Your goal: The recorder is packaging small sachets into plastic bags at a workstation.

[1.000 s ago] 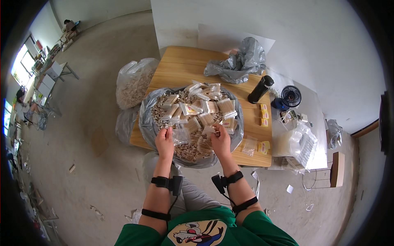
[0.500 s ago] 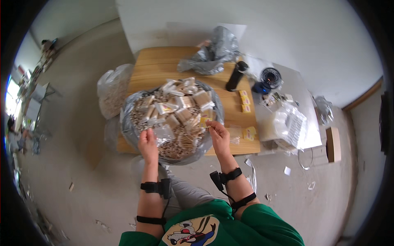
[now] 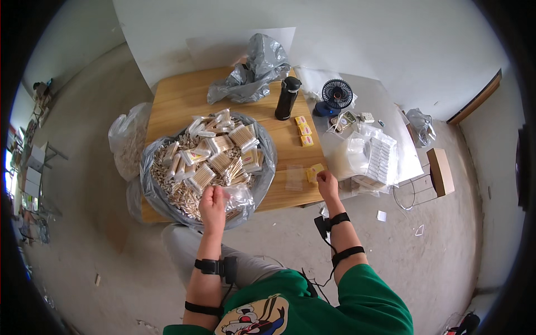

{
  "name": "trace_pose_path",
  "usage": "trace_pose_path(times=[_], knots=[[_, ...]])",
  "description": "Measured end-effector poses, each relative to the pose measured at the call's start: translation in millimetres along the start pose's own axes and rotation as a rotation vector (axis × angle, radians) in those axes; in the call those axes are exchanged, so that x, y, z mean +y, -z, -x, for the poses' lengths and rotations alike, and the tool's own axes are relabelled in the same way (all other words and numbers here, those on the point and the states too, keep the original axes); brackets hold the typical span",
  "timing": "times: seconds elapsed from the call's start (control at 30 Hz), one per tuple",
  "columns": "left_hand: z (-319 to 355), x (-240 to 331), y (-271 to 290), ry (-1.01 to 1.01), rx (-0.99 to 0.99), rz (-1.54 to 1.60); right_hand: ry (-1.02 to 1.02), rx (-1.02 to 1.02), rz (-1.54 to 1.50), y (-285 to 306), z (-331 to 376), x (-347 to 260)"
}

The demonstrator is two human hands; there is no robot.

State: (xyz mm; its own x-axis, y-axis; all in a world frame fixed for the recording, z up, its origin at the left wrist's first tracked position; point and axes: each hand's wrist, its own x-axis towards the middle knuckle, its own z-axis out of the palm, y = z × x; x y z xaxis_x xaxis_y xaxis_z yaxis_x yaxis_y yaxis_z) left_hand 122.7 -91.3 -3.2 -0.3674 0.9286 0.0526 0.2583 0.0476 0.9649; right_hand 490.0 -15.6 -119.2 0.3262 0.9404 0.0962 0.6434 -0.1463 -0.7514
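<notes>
My left hand (image 3: 212, 210) is closed in a pinch on a clear plastic bag (image 3: 240, 199), held over the near right side of a large round tub lined with a grey plastic bag (image 3: 268, 162). Loose cotton swabs (image 3: 184, 196) fill the tub, and several clear packs of cotton swabs (image 3: 221, 144) lie on top. To the right, my right hand (image 3: 327, 184) has its fingers closed at the edge of some yellow cards (image 3: 314, 172) on the wooden table. Whether it grips one card or several is hard to make out. Flat clear bags (image 3: 294, 177) lie just left of the cards.
Further back on the table (image 3: 178, 92) are small yellow packs (image 3: 304, 130), a black flask (image 3: 287, 99) and a crumpled grey bag (image 3: 251, 72). A side table at the right bears a small fan (image 3: 336, 96) and stacked clear packaging (image 3: 371, 153). A translucent sack (image 3: 127, 137) stands left.
My right hand has moved right, from over the tub with a yellow card to the cards on the table. My left hand still holds the clear bag. The whole view has shifted.
</notes>
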Motion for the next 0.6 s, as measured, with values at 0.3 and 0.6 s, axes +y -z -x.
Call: trace_pose_path(times=[0.3, 0.6], knots=[[15.0, 17.0, -32.3, -0.042, -0.148, -0.034, 0.175, -0.02, 0.474, 12.4, 14.7, -52.0], [18.0, -9.9, -48.1, -0.192, -0.32, -0.05, 0.005, -0.734, -0.731, -4.8, 99.1, -131.7]])
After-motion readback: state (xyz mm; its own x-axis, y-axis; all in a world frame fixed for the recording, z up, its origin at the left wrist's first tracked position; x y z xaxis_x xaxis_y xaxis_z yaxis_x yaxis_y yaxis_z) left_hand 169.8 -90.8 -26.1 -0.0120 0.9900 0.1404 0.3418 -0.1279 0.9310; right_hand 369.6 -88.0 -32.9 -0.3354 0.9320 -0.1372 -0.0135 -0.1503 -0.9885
